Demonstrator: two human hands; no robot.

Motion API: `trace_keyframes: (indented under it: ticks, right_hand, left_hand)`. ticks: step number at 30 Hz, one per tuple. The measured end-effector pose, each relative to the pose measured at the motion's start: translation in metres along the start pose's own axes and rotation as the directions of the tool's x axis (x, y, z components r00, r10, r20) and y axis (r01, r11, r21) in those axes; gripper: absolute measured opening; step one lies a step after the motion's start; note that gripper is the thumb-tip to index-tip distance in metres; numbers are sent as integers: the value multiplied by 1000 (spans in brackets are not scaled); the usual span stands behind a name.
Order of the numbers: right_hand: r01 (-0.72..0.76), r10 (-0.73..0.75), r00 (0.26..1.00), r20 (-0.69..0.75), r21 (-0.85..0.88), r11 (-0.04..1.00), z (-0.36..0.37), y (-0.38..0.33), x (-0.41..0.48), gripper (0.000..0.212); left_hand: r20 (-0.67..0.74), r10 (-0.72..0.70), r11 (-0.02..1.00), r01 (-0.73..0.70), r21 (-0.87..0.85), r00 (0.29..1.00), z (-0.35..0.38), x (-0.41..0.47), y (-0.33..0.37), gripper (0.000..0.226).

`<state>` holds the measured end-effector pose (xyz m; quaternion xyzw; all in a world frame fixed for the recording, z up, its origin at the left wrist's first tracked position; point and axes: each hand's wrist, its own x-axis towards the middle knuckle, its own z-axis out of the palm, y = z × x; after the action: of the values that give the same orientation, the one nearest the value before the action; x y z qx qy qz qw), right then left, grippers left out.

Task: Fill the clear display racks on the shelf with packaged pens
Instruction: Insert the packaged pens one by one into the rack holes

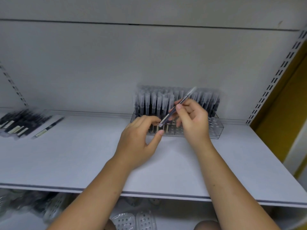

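A clear display rack [216, 128] stands at the back of the white shelf [66, 160], packed with several upright packaged pens [149, 102]. My right hand [192, 120] pinches one packaged pen [182, 101] held slanted in front of the rack, its top end pointing up and right. My left hand [139, 140] hovers just left of the pen's lower end, fingers curled loosely, thumb and forefinger near that end; whether they touch it is unclear.
A loose pile of packaged pens [18, 123] lies at the shelf's far left, with a single pen [48, 127] beside it. Slotted uprights [274, 77] frame the shelf. Blister-packed goods [132, 219] sit on the shelf below.
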<state>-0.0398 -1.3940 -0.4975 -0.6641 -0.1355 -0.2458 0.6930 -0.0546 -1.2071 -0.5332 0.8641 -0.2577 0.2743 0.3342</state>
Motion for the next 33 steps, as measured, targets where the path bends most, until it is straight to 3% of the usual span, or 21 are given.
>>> trace_keyframes:
  ticks: [5,10,21,28,33]
  right_hand:
    - [147,-187,962,-196,-204,968,-17,12,9,8]
    - [148,-217,968,-125,-416,897,-20,22,14,10]
    - [123,-147,989,6,-585,802,-14,33,19,16]
    - [104,-109,993,54,-842,529,-10,33,16,17]
    - [67,-79,997,25,-810,582,-11,30,13,16]
  left_hand:
    - [61,-39,995,34,90,997,-4,-2,2,49]
    - [70,-49,989,38,143,996,-6,-3,6,55]
    - [72,-63,986,51,158,995,-4,-2,6,55]
    - [68,-74,986,63,154,995,-3,-2,5,54]
    - [64,-75,986,64,155,995,-3,-2,4,53]
